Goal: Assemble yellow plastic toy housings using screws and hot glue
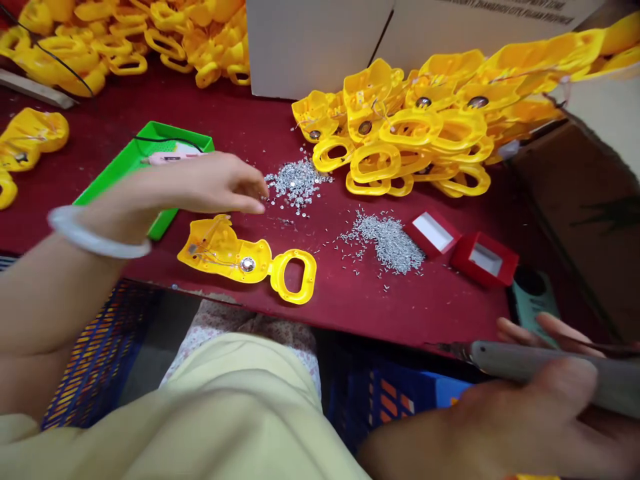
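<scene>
On the maroon counter (425,313) | left hand (200,183) held half-open beside silver screws (297,183), yellow casing (245,257) nearby | electric screwdriver (540,367) gripped by right hand (505,417)

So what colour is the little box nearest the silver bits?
The box is red with white inside, clearest in the head view.

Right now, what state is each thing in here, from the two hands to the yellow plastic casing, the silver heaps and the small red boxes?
Left hand: raised, fingertips beside a silver heap.
Right hand: closed around a grey cylindrical tool.
Yellow plastic casing: flat, wires and round metal disc exposed.
Heap of tiny silver pieces: loose, spreading on the dark red table.
Small red box: open, white inside.
Second red box: open, pale inside.
</scene>
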`<state>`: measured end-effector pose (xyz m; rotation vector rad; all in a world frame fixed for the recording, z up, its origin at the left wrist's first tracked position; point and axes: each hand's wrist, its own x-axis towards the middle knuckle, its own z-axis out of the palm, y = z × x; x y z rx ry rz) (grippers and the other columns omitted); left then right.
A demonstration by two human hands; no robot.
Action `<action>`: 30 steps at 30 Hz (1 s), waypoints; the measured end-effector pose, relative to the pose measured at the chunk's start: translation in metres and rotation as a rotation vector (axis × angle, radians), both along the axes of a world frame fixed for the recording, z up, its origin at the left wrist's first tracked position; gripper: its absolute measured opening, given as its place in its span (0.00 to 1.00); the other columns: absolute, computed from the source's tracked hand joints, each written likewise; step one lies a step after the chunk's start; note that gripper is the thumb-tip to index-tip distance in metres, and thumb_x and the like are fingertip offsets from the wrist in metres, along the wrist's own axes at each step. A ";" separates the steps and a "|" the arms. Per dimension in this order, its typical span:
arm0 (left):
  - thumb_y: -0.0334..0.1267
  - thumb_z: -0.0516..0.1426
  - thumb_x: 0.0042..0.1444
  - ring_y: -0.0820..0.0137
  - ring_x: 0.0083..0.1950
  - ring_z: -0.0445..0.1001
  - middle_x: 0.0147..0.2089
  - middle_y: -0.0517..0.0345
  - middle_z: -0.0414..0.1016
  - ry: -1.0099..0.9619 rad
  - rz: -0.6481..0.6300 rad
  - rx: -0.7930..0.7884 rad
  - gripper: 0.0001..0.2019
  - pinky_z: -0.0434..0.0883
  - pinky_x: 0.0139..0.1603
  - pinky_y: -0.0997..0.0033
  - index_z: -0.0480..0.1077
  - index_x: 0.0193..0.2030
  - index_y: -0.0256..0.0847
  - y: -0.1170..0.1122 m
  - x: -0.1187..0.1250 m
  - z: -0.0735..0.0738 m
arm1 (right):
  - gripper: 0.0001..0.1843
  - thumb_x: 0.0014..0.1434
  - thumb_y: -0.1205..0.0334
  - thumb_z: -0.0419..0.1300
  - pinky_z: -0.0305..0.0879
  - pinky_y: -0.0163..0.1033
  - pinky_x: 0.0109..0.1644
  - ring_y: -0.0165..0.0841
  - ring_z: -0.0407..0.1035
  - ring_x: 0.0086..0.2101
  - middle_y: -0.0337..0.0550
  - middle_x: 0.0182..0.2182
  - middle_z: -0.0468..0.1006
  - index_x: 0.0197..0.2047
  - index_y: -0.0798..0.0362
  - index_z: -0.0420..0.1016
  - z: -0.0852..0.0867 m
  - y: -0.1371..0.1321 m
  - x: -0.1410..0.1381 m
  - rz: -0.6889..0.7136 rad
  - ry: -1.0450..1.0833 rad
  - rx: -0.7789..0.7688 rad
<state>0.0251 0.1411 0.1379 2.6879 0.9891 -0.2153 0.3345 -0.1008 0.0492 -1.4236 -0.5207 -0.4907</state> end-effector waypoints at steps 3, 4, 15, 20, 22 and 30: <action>0.36 0.55 0.61 0.70 0.36 0.73 0.41 0.49 0.79 0.065 0.051 0.071 0.12 0.64 0.37 0.72 0.75 0.47 0.34 0.007 0.041 -0.039 | 0.20 0.35 0.58 0.64 0.67 0.54 0.21 0.42 0.71 0.21 0.48 0.34 0.81 0.36 0.50 0.80 0.007 0.005 -0.012 0.086 0.013 0.085; 0.35 0.55 0.61 0.67 0.37 0.74 0.42 0.48 0.78 0.076 0.054 0.087 0.11 0.64 0.37 0.70 0.75 0.46 0.35 0.010 0.050 -0.052 | 0.19 0.36 0.61 0.61 0.66 0.52 0.21 0.40 0.69 0.19 0.46 0.29 0.80 0.35 0.51 0.81 0.010 0.005 -0.018 0.111 0.042 0.061; 0.24 0.53 0.56 0.65 0.39 0.75 0.37 0.48 0.76 -0.267 0.163 0.140 0.11 0.67 0.41 0.66 0.74 0.42 0.34 0.004 0.052 -0.067 | 0.13 0.34 0.70 0.60 0.55 0.43 0.19 0.32 0.58 0.14 0.32 0.14 0.67 0.28 0.49 0.77 0.019 0.013 -0.055 0.385 0.182 0.048; 0.29 0.58 0.54 0.75 0.26 0.71 0.28 0.59 0.75 -1.017 0.408 -0.468 0.02 0.65 0.27 0.76 0.69 0.33 0.38 -0.075 0.001 -0.027 | 0.14 0.39 0.63 0.59 0.46 0.38 0.16 0.28 0.50 0.15 0.29 0.14 0.63 0.32 0.45 0.80 0.036 0.028 -0.077 0.670 0.218 0.189; 0.32 0.58 0.56 0.78 0.23 0.69 0.29 0.60 0.76 -1.147 0.588 -0.766 0.01 0.64 0.24 0.78 0.70 0.35 0.39 -0.112 -0.016 -0.031 | 0.12 0.43 0.60 0.63 0.46 0.36 0.15 0.27 0.49 0.15 0.29 0.15 0.62 0.34 0.44 0.80 0.044 0.033 -0.086 0.830 0.236 0.213; 0.38 0.67 0.50 0.82 0.20 0.66 0.29 0.61 0.76 -1.439 1.009 -1.466 0.11 0.62 0.22 0.81 0.70 0.33 0.36 -0.174 -0.023 -0.088 | 0.05 0.61 0.58 0.63 0.60 0.35 0.21 0.23 0.57 0.17 0.27 0.15 0.61 0.33 0.42 0.79 0.090 0.040 -0.156 1.316 0.456 -0.050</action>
